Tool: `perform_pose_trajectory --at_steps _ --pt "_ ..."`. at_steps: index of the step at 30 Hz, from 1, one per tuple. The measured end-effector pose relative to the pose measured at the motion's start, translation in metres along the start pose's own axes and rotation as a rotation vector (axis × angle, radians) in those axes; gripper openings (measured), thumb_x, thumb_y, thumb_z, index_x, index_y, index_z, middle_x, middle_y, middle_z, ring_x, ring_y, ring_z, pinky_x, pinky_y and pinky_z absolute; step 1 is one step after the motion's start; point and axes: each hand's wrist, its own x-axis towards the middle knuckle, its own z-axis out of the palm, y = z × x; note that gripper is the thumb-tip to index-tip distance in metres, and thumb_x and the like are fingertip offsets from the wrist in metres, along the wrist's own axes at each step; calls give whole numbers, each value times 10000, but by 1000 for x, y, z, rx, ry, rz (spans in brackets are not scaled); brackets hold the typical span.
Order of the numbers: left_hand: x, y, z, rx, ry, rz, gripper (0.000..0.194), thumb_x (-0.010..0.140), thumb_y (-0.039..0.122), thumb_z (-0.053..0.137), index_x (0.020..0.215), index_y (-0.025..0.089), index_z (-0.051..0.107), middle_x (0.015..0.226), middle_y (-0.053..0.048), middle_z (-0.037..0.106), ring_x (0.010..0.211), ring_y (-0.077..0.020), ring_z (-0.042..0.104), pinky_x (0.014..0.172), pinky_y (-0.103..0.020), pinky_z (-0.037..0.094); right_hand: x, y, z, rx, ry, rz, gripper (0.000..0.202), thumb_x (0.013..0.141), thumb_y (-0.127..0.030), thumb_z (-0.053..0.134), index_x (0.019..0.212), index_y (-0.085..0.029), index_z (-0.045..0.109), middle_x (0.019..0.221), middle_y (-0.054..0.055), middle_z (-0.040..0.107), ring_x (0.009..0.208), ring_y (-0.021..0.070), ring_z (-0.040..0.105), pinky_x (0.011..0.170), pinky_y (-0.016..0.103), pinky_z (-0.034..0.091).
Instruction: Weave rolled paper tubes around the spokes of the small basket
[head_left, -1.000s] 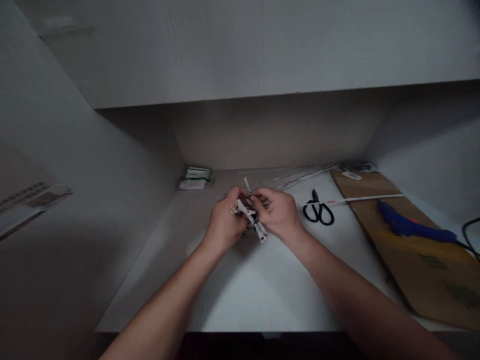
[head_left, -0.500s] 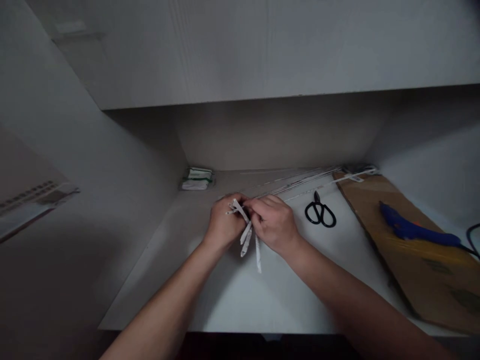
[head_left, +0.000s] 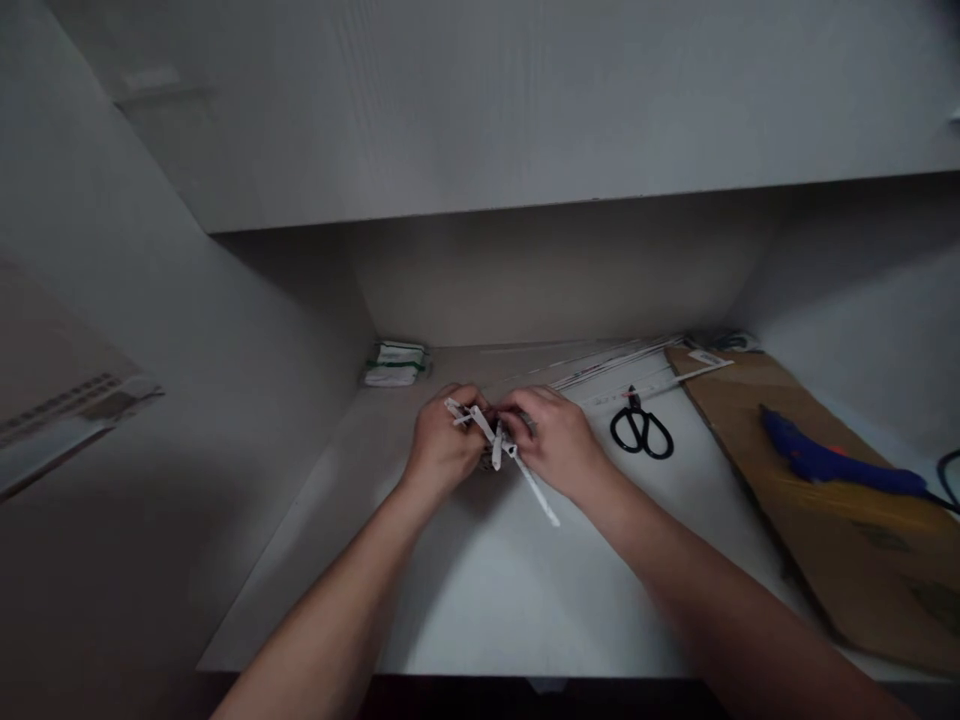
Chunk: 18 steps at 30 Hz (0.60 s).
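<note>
Several white rolled paper strips (head_left: 496, 445) stick out in different directions between my hands, above the middle of the white surface. My left hand (head_left: 444, 435) is closed around the left side of this cluster. From the right, my right hand (head_left: 553, 435) pinches at the same paper strips, its thumb and forefinger close to the left fingertips. One longer strip slants down to the right below the right hand. The place where the strips cross is dark and partly covered by my fingers, so how they join cannot be made out.
Black-handled scissors (head_left: 642, 432) lie right of my hands. A blue glue gun (head_left: 840, 462) rests on a brown cardboard sheet (head_left: 739, 410) at the right. Long thin paper sticks (head_left: 615, 362) lie behind. A wrapped white packet (head_left: 396, 363) sits in the back left corner, and a shelf panel (head_left: 525, 120) overhangs.
The cluster of paper strips has turned in my hands; the long strip that hung almost straight down now slants to the right. The stick by the cardboard has shifted.
</note>
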Motion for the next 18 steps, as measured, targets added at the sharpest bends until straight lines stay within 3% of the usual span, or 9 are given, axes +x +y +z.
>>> perform_pose_trajectory --at_steps 6,10,18 --pt "-1 -2 5 -13 -10 -21 109 773 183 588 665 184 601 690 -12 618 688 -144 565 627 -241 386 1 3 0 10 -54 68 109 877 -161 521 861 -188 626 865 58 675 846 188 595 751 282 411" --pt "-2 1 4 -58 -29 -54 124 781 177 556 663 175 594 667 -9 606 677 -140 555 626 -228 391 4 1 -2 79 -72 208 103 846 -146 540 816 -185 630 833 49 689 781 170 607 685 262 404" --pt "0 -1 2 -94 -49 -77 134 788 247 559 677 173 581 657 -2 602 661 -134 550 600 -207 391 4 10 3 123 -79 311 161 861 -322 570 846 -198 672 791 53 716 721 170 634 609 252 401"
